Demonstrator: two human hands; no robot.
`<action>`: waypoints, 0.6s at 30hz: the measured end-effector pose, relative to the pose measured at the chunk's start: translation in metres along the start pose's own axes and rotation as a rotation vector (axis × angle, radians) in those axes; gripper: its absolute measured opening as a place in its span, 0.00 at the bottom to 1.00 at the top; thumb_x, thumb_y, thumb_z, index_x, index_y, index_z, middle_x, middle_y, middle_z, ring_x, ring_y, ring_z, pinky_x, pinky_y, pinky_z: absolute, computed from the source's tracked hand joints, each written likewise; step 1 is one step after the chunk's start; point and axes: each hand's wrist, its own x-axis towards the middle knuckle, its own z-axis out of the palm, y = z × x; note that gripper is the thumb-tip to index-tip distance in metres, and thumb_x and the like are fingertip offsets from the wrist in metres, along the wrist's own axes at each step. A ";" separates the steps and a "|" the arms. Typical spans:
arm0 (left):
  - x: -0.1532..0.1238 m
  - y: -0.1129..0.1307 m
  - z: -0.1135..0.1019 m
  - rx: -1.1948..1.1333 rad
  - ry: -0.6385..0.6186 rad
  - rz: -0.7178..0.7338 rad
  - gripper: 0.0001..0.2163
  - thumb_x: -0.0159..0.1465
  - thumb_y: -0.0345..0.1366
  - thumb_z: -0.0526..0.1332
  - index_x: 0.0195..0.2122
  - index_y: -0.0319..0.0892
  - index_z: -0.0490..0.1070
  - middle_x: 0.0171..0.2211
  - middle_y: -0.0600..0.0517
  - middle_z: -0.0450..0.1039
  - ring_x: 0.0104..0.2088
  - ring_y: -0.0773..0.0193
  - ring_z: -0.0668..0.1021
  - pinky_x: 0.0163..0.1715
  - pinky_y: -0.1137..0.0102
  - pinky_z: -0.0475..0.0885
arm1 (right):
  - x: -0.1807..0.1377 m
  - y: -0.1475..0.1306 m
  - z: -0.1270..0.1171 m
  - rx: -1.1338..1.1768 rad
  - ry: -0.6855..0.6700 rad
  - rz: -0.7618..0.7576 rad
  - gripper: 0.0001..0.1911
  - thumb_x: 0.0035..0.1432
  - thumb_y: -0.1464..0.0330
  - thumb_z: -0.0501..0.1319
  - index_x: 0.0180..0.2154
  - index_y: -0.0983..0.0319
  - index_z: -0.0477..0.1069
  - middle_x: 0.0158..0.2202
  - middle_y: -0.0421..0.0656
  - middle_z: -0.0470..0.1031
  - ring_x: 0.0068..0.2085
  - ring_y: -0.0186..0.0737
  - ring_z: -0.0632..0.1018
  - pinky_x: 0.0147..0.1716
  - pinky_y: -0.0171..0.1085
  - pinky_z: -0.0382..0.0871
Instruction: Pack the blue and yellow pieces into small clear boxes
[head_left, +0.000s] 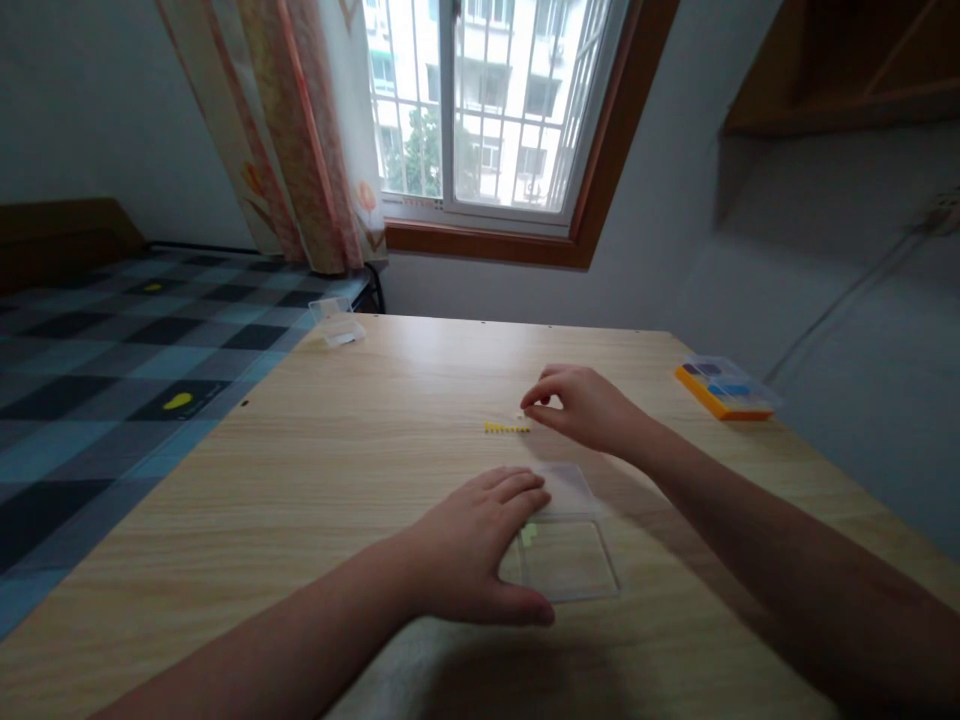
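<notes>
My left hand (480,545) lies over the left side of an open clear plastic box (577,560), thumb and fingers apart. The box's lid (566,487) is folded back on the far side, partly under my fingers. A few pale yellow-green pieces (529,534) sit inside the box, near its divider. My right hand (574,400) is pinched, thumb and forefinger together, beside a short row of tiny yellow pieces (506,428). A small pale speck shows at the fingertips; whether it is held I cannot make out.
On the wooden table (360,430), another open clear box (339,325) stands at the far left corner. An orange-based case (724,388) with a clear top is at the right edge. A bed with a checked cover (150,330) adjoins the left side; a window is beyond.
</notes>
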 end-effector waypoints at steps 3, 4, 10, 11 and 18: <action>-0.001 -0.001 0.002 0.010 0.002 0.009 0.45 0.56 0.59 0.69 0.67 0.36 0.63 0.69 0.35 0.60 0.69 0.40 0.63 0.69 0.49 0.56 | -0.051 -0.011 -0.013 0.141 0.072 -0.099 0.07 0.61 0.73 0.65 0.36 0.58 0.83 0.34 0.41 0.78 0.37 0.36 0.77 0.38 0.34 0.66; -0.001 -0.002 0.002 0.016 0.000 0.009 0.45 0.56 0.59 0.69 0.67 0.36 0.63 0.69 0.35 0.60 0.69 0.40 0.63 0.69 0.49 0.56 | -0.069 -0.015 -0.013 0.171 0.042 -0.124 0.07 0.61 0.74 0.65 0.36 0.58 0.82 0.34 0.41 0.77 0.37 0.36 0.77 0.37 0.34 0.66; -0.001 -0.002 0.002 0.038 -0.021 -0.001 0.44 0.57 0.60 0.68 0.67 0.34 0.63 0.69 0.35 0.59 0.69 0.41 0.62 0.69 0.50 0.56 | -0.127 -0.034 0.015 0.245 -0.163 -0.110 0.09 0.61 0.75 0.63 0.35 0.58 0.81 0.33 0.40 0.76 0.34 0.34 0.75 0.34 0.33 0.62; -0.001 -0.002 0.002 0.037 -0.021 -0.003 0.44 0.57 0.60 0.67 0.67 0.34 0.63 0.69 0.35 0.59 0.69 0.41 0.62 0.69 0.50 0.57 | -0.127 -0.035 0.020 0.253 -0.168 -0.110 0.09 0.61 0.75 0.62 0.35 0.58 0.81 0.33 0.40 0.75 0.35 0.34 0.75 0.35 0.33 0.62; 0.001 0.000 0.000 0.020 -0.009 0.006 0.42 0.57 0.61 0.67 0.66 0.38 0.64 0.68 0.36 0.62 0.69 0.41 0.63 0.68 0.48 0.58 | -0.119 -0.032 0.042 0.254 -0.111 -0.125 0.08 0.59 0.74 0.64 0.32 0.57 0.80 0.33 0.39 0.75 0.36 0.35 0.75 0.35 0.34 0.60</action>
